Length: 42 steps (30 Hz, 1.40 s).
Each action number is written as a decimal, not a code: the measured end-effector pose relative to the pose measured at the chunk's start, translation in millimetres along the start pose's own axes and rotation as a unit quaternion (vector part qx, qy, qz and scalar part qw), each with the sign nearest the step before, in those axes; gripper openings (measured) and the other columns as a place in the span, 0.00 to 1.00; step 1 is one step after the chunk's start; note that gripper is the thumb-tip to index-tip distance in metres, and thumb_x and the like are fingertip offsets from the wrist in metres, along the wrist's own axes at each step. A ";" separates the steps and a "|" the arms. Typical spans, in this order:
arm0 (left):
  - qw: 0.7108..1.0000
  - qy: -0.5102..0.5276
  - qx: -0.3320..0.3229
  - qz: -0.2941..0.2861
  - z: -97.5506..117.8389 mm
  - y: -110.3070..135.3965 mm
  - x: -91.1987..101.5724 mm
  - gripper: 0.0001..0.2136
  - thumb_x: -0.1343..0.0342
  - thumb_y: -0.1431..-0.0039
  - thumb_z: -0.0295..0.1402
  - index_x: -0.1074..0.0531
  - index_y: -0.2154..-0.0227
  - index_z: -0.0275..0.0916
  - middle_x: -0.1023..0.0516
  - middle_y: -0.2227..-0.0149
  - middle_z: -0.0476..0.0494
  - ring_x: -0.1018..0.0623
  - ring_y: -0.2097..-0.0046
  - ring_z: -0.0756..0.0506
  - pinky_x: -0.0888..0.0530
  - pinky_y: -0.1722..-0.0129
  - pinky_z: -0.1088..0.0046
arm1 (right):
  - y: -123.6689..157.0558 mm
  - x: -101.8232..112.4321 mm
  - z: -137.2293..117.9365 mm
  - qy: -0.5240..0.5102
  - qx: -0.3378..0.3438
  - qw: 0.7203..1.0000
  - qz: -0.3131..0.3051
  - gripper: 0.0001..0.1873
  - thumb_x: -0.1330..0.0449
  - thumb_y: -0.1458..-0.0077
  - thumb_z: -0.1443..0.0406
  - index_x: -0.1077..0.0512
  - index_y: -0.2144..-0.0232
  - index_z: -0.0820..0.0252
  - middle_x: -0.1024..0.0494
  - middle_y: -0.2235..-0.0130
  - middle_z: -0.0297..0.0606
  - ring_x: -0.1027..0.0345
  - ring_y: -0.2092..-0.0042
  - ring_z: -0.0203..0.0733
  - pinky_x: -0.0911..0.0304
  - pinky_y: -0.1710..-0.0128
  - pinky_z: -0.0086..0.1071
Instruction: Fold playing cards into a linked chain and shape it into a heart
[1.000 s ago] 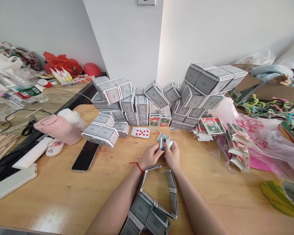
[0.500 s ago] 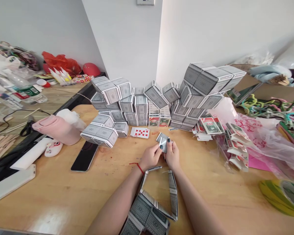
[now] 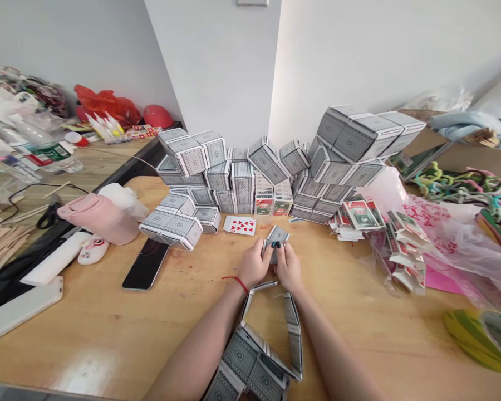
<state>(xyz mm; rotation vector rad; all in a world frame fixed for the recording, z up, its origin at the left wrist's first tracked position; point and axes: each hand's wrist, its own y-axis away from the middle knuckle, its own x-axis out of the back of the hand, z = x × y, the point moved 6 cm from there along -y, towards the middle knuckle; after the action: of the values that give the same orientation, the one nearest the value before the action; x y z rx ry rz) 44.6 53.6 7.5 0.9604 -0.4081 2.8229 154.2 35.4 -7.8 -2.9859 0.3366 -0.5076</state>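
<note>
Both hands pinch a grey-backed playing card (image 3: pixel 279 235) just above the middle of the table, thumbs side by side on its near end; whether it is one card or several I cannot tell. My left hand (image 3: pixel 254 263) grips its left side, my right hand (image 3: pixel 289 268) its right. Below my wrists lies a frame of folded cards (image 3: pixel 294 334), joined to card blocks (image 3: pixel 244 353) near the table's front. Beyond the hands rests a small stack of cards (image 3: pixel 240 225), a heart card face up on top.
Card-block structures (image 3: pixel 192 156) stand along the back, the tallest stack (image 3: pixel 346 139) at right. A phone (image 3: pixel 146 264), a pink bottle (image 3: pixel 98 217) and a white mouse (image 3: pixel 92 249) lie left. At right are opened card boxes (image 3: pixel 404 245), a plastic bag (image 3: pixel 446 228) and a tape roll (image 3: pixel 484 337).
My thumbs have come together on the card's near end, and the bright strip seen across it earlier no longer shows. The view has shifted slightly.
</note>
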 end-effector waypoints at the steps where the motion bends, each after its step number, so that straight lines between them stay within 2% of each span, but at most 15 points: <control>1: 1.000 -0.007 -0.003 0.004 0.7 0.5 0.3 0.12 0.60 0.42 0.40 0.42 0.76 0.40 0.37 0.80 0.51 0.35 0.77 0.50 0.43 0.77 0.76 | -0.3 -0.4 0.9 -0.013 -0.003 1.000 0.000 0.17 0.56 0.46 0.52 0.40 0.76 0.57 0.36 0.80 0.30 0.42 0.78 0.35 0.46 0.78 0.26; 7: 0.999 0.006 0.009 0.037 1.7 2.3 2.5 0.14 0.59 0.43 0.41 0.40 0.78 0.38 0.36 0.81 0.51 0.36 0.78 0.52 0.43 0.77 0.77 | 0.2 -2.0 2.3 -0.075 -0.018 0.997 -0.004 0.17 0.55 0.46 0.52 0.40 0.75 0.58 0.39 0.80 0.28 0.46 0.80 0.32 0.48 0.81 0.24; 12: 0.999 0.034 0.033 0.026 -3.1 -1.7 0.4 0.18 0.62 0.42 0.42 0.38 0.81 0.37 0.35 0.83 0.50 0.37 0.79 0.53 0.44 0.79 0.78 | 1.0 0.4 0.6 -0.073 -0.018 0.997 0.010 0.16 0.55 0.46 0.53 0.40 0.73 0.58 0.38 0.77 0.29 0.46 0.78 0.32 0.47 0.81 0.24; 17: 1.000 -0.012 0.006 0.020 -1.1 -1.4 -1.5 0.17 0.61 0.42 0.40 0.38 0.81 0.37 0.35 0.83 0.49 0.37 0.80 0.53 0.45 0.79 0.77 | -0.6 0.2 4.0 -0.107 -0.058 0.992 0.011 0.20 0.55 0.47 0.50 0.40 0.77 0.59 0.41 0.83 0.27 0.50 0.82 0.30 0.52 0.85 0.24; 24: 0.997 -0.045 -0.051 0.024 7.6 2.9 -4.0 0.15 0.61 0.41 0.37 0.38 0.79 0.37 0.34 0.82 0.48 0.34 0.78 0.51 0.43 0.77 0.76 | -2.2 -3.3 8.1 -0.179 -0.115 0.977 -0.018 0.22 0.53 0.50 0.47 0.43 0.81 0.58 0.46 0.89 0.23 0.54 0.87 0.29 0.58 0.88 0.25; 30: 0.999 -0.021 -0.032 0.028 9.7 2.9 -4.1 0.14 0.60 0.42 0.36 0.38 0.79 0.37 0.34 0.81 0.48 0.34 0.78 0.52 0.42 0.77 0.77 | -5.9 2.3 7.3 -0.124 -0.081 0.989 0.025 0.23 0.52 0.52 0.47 0.42 0.83 0.59 0.43 0.85 0.27 0.51 0.82 0.30 0.53 0.84 0.25; 37: 0.995 0.095 0.039 0.001 -2.6 -3.1 -5.6 0.21 0.63 0.42 0.42 0.40 0.85 0.36 0.39 0.85 0.50 0.38 0.80 0.54 0.45 0.80 0.77 | -1.3 7.4 1.3 -0.022 -0.057 0.996 0.066 0.23 0.56 0.48 0.50 0.42 0.83 0.60 0.41 0.83 0.29 0.49 0.80 0.32 0.52 0.81 0.25; 42: 0.996 0.073 0.032 -0.031 -1.7 -3.4 -9.1 0.21 0.58 0.45 0.44 0.43 0.88 0.36 0.43 0.87 0.52 0.42 0.81 0.55 0.48 0.81 0.77 | -1.4 11.8 1.0 0.016 -0.040 0.995 0.093 0.23 0.57 0.47 0.50 0.42 0.82 0.60 0.40 0.82 0.29 0.47 0.79 0.32 0.51 0.80 0.25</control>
<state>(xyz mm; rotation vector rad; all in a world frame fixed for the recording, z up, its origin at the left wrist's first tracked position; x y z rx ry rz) 51.5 56.9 1.4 0.7585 -0.2667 2.8418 165.7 34.1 -4.9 -2.9840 0.6451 -0.5347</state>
